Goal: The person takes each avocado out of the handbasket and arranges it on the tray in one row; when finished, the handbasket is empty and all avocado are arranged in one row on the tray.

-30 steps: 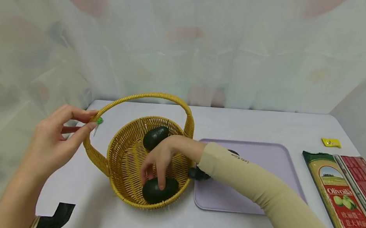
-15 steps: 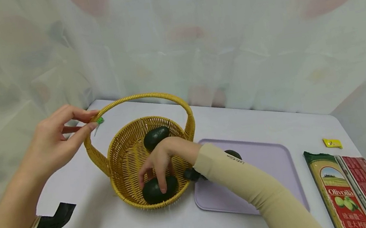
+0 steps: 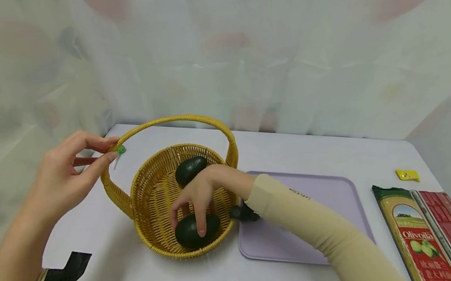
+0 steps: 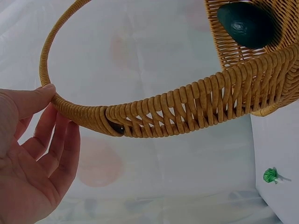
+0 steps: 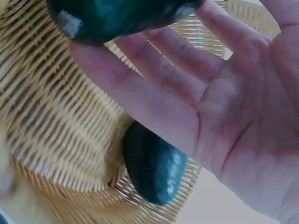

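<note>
Two grips show: left hand (image 3: 70, 172) pinching the wicker handle (image 3: 178, 117), right hand (image 3: 199, 194) curled round the near avocado (image 3: 187, 234), likely slippery, best held mid-body.

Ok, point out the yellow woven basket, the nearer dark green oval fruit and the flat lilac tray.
Yellow woven basket (image 3: 162, 207), head view: bare inner floor.
Nearer dark green oval fruit (image 3: 189, 235), head view: left part.
Flat lilac tray (image 3: 333, 195), head view: bare right side.
</note>
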Available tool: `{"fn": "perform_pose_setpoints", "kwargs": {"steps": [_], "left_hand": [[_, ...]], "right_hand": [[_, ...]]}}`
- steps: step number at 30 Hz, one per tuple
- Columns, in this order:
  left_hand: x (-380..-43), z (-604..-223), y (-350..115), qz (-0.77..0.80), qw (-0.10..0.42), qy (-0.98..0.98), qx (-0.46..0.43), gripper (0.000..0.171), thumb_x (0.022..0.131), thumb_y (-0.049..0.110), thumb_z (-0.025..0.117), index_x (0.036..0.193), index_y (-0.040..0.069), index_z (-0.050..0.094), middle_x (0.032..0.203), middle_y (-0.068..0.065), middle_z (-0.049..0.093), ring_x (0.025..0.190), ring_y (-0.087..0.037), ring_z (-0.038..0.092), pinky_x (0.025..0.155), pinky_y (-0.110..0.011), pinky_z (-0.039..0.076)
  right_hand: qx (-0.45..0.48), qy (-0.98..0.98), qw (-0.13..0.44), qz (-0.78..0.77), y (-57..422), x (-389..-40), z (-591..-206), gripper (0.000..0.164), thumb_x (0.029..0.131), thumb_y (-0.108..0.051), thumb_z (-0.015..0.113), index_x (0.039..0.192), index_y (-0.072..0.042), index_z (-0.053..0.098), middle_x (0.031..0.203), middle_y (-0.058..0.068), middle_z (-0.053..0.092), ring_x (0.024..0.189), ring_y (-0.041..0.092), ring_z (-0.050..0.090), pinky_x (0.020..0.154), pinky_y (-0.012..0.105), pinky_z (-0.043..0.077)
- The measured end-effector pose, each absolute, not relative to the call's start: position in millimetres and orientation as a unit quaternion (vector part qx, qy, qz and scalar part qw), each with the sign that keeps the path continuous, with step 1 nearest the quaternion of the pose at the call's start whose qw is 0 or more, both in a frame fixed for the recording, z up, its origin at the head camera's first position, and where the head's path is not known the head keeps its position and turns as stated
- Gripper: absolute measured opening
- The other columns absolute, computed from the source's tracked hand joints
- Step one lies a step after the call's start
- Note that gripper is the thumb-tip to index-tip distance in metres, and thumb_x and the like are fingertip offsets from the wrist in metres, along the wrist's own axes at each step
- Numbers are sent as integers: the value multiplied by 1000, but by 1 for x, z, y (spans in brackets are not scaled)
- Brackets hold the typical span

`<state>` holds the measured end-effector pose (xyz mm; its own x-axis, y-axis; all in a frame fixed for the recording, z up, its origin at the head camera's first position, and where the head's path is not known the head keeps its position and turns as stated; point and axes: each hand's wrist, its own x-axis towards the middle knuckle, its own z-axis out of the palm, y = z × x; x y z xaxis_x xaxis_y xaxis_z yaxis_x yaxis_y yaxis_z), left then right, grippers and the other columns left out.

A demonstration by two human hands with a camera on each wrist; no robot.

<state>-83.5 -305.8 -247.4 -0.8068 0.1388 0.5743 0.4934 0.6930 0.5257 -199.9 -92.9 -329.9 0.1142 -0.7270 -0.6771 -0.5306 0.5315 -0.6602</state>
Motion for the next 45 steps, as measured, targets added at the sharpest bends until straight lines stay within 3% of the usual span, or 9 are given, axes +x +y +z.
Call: {"fn": "perform_pose_setpoints", "kwargs": {"steps": [8, 17, 23, 29, 45], "left_hand": [[-83, -249, -307, -355, 256, -882, -177, 23, 80, -14, 71, 93, 3, 65, 107, 17, 67, 96, -1, 61, 74, -6, 48], [-82, -250, -307, -360, 255, -880, -176, 22, 80, -15, 70, 94, 2, 65, 108, 16, 68, 98, 0, 61, 74, -6, 48], [-83, -253, -311, -361, 255, -880, -175, 22, 80, -14, 71, 95, 2, 65, 109, 16, 68, 98, 0, 61, 75, -6, 48], [-84, -253, -313, -365, 258, -877, -175, 23, 79, -15, 71, 94, 2, 65, 109, 14, 68, 99, -1, 61, 76, -6, 48], [-84, -256, -315, -373, 260, -873, -179, 25, 78, -17, 71, 96, -1, 66, 110, 11, 68, 103, -1, 61, 77, -6, 47]], "right_hand": [[-526, 666, 519, -109, -67, -202, -307, 61, 78, -29, 83, 130, -28, 51, 123, -4, 50, 101, 15, 60, 73, 35, 59], [-527, 681, 481, -167, -28, -207, -295, 60, 79, -29, 82, 131, -27, 50, 123, -2, 53, 103, 19, 61, 74, 32, 58], [-524, 693, 453, -199, -5, -210, -293, 59, 80, -30, 82, 130, -28, 51, 122, 0, 54, 99, 17, 62, 79, 31, 56], [-527, 712, 419, -200, 15, -215, -294, 57, 79, -36, 81, 127, -32, 51, 119, -5, 58, 109, 10, 58, 95, 33, 49], [-462, 747, 420, -228, 74, -221, -300, 58, 79, -37, 81, 130, -36, 51, 124, -8, 56, 114, 14, 56, 94, 34, 50]]}}
